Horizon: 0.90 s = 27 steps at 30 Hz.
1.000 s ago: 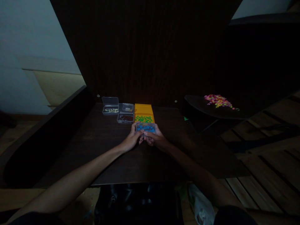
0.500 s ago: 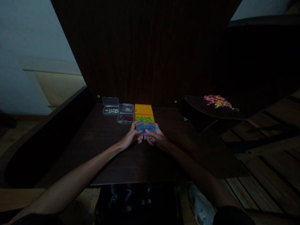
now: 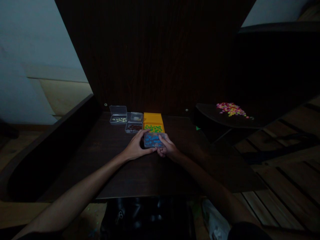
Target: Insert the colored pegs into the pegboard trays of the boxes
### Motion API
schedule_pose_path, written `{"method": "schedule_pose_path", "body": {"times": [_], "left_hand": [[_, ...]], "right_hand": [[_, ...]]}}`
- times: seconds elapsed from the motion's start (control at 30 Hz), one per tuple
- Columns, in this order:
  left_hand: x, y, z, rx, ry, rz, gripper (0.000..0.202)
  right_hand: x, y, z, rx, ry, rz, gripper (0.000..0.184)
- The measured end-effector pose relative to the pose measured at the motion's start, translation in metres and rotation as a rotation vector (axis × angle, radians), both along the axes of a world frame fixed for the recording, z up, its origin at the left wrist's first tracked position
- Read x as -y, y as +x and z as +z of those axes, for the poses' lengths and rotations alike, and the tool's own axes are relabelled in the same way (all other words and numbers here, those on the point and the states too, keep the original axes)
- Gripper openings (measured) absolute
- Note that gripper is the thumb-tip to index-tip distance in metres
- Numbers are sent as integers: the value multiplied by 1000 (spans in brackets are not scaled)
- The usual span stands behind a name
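Note:
A clear plastic box (image 3: 151, 140) with small blue pieces inside is between my two hands, its lid closed. My right hand (image 3: 168, 147) grips its right end, thumb lying on top and fingers curled below. Around the left end curves my left hand (image 3: 135, 146), fingers at the far edge and thumb at the near edge. Just beyond lies an open yellow box (image 3: 153, 117) holding small green pieces (image 3: 155, 128). To its left are an open clear box with dark brown pieces (image 3: 135, 128) and another with pale pieces (image 3: 119, 120).
On a curved side shelf (image 3: 207, 111) at the right is a pile of pink, red and yellow pieces (image 3: 231, 109). The dark tabletop (image 3: 100, 160) meets a tall back panel (image 3: 155, 60). A raised side board (image 3: 50, 143) borders the left.
My left thumb has moved off the lid to the near edge, and the left hand has widened around the box. The box has tilted, its pieces now spread out.

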State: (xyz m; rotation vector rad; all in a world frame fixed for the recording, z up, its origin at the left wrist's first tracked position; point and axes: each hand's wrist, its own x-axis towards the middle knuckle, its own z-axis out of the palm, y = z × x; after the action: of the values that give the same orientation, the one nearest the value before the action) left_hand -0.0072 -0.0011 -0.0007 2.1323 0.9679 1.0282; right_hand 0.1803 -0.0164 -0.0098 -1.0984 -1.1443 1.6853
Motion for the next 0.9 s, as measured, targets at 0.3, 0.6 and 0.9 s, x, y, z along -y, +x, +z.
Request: {"method": "schedule_pose_path", "body": {"times": [0.3, 0.6, 0.9], "left_hand": [[-3, -5, 3, -195, 26, -33, 61], [-3, -5, 0, -279, -16, -106, 62], [-6, -6, -6, -320, -20, -169, 67]], "right_hand": [[-10, 20, -7, 399, 236, -156, 41], [-16, 34, 0, 649, 458, -213, 26], [-19, 36, -8, 717, 529, -256, 24]]}}
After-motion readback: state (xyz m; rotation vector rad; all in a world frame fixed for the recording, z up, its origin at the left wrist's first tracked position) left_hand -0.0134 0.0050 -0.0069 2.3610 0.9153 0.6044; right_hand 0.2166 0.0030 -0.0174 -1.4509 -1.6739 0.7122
